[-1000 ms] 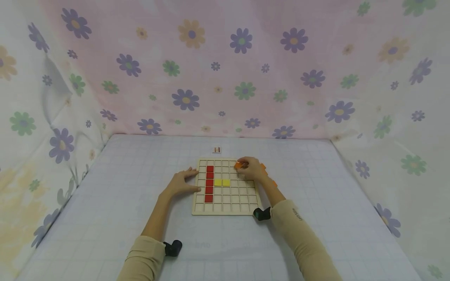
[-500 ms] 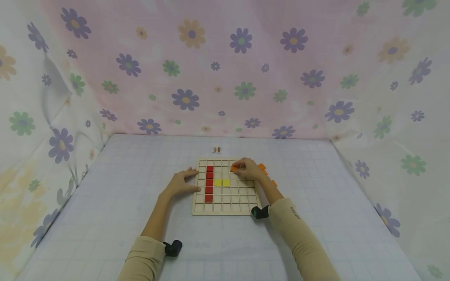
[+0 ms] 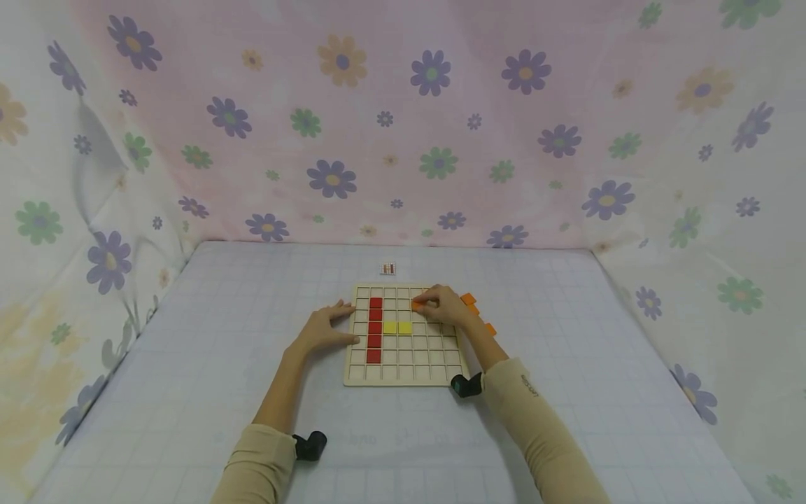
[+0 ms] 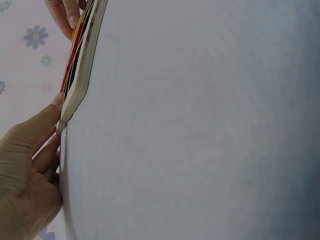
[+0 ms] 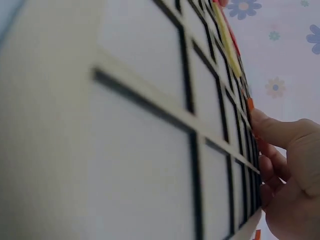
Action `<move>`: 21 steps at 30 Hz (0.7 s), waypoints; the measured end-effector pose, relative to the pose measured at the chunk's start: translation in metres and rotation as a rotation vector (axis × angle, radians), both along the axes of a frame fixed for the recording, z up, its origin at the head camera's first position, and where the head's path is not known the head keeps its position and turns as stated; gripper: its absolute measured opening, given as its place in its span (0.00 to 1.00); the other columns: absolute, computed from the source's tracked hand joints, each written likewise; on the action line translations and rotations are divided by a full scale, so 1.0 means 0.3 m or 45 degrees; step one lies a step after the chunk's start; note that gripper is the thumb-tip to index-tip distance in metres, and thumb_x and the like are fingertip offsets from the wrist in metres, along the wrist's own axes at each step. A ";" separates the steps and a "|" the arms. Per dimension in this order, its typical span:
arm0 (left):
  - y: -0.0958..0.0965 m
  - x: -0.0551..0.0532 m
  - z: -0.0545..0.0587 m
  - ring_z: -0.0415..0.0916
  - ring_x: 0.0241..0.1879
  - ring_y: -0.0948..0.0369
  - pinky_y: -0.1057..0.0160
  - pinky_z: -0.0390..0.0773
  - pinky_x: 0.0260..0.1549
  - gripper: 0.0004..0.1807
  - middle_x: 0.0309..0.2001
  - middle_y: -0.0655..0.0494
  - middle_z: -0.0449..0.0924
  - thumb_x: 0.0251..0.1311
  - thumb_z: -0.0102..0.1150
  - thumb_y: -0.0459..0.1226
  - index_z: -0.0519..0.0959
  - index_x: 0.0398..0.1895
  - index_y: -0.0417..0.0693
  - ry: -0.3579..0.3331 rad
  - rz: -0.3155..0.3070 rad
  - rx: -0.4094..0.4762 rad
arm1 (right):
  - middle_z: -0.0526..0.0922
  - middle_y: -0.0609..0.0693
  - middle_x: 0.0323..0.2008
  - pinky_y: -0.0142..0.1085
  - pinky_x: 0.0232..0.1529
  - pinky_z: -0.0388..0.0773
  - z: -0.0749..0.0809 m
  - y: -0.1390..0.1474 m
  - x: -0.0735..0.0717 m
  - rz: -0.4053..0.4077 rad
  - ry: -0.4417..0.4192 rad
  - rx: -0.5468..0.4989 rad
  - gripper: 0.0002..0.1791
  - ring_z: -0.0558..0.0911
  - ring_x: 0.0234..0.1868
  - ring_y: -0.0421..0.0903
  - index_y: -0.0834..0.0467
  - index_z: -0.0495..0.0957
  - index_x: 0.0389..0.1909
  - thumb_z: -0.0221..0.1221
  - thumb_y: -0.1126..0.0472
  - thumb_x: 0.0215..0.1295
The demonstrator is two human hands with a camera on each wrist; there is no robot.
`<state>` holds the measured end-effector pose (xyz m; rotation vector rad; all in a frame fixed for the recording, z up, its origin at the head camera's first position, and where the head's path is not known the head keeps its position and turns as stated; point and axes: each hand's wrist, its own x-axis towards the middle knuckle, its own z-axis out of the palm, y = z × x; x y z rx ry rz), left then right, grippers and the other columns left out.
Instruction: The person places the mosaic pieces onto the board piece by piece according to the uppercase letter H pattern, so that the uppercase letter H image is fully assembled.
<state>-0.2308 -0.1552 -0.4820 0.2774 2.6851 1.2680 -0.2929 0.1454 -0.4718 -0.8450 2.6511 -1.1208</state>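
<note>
A pale wooden grid board [image 3: 403, 378] lies flat on the table. In its second column stands a line of several red tiles [image 3: 374, 341], and two yellow tiles [image 3: 405, 327] extend rightward from the middle red one. My left hand [image 3: 321, 329] rests against the board's left side, thumb and fingers spread along the edge. Over the upper right part of the grid, my right hand [image 3: 446, 306] pinches an orange tile [image 3: 416, 305] between thumb and fingers, low over a cell in the second row. In the right wrist view a sliver of that orange tile [image 5: 250, 104] shows at the thumb tip.
Several loose orange tiles [image 3: 468, 299] lie just right of the board, partly behind the right hand and forearm. A small printed card [image 3: 388, 269] lies beyond the board's far edge. Flowered cloth [image 3: 403, 140] hangs behind the table and at both sides.
My right hand has moved slightly left and toward me with the orange tile, lowering it to a second-row cell. The left hand and the placed tiles stay where they were.
</note>
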 end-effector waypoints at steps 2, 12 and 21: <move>0.000 0.000 0.000 0.52 0.70 0.46 0.42 0.50 0.67 0.40 0.68 0.43 0.59 0.41 0.74 0.44 0.72 0.61 0.44 0.011 -0.004 -0.004 | 0.80 0.60 0.43 0.44 0.44 0.78 -0.012 -0.001 -0.001 -0.037 0.015 -0.016 0.15 0.76 0.45 0.55 0.67 0.80 0.48 0.59 0.64 0.63; 0.000 0.007 0.009 0.52 0.70 0.46 0.42 0.50 0.67 0.39 0.68 0.43 0.60 0.41 0.74 0.44 0.72 0.61 0.44 0.000 0.002 0.012 | 0.81 0.60 0.40 0.47 0.46 0.78 -0.023 -0.018 0.009 -0.125 0.092 -0.047 0.14 0.78 0.44 0.56 0.67 0.82 0.45 0.62 0.64 0.61; 0.004 0.006 0.010 0.52 0.70 0.46 0.43 0.50 0.67 0.40 0.68 0.43 0.59 0.42 0.74 0.44 0.72 0.62 0.44 -0.001 0.001 -0.003 | 0.80 0.63 0.40 0.42 0.41 0.78 -0.032 0.002 0.026 -0.156 0.118 -0.178 0.14 0.77 0.41 0.56 0.71 0.79 0.46 0.60 0.67 0.61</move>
